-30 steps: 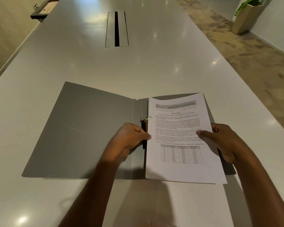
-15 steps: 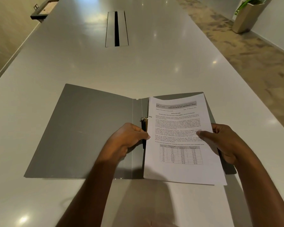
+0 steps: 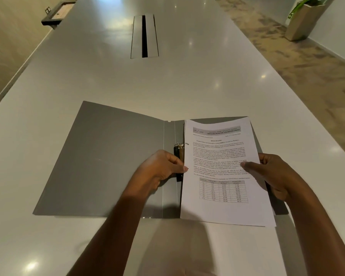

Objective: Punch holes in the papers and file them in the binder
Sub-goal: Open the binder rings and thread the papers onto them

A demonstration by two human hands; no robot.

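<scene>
Hardly anything moved: left hand (image 3: 161,168) pinches papers (image 3: 223,156) beside binder (image 3: 108,156) clip (image 3: 179,151), right hand (image 3: 267,172) grips their outer edge; filing likely unfinished

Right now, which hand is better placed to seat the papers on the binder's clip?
Probably the left hand: its fingers pinch the papers' edge beside the clip. The right hand grips the far edge.

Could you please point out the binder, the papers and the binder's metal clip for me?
binder (image 3: 108,160): head view, bare inside of its open left cover.
papers (image 3: 227,212): head view, blank area below the printed table.
metal clip (image 3: 180,150): head view, its upper end by the spine.
</scene>
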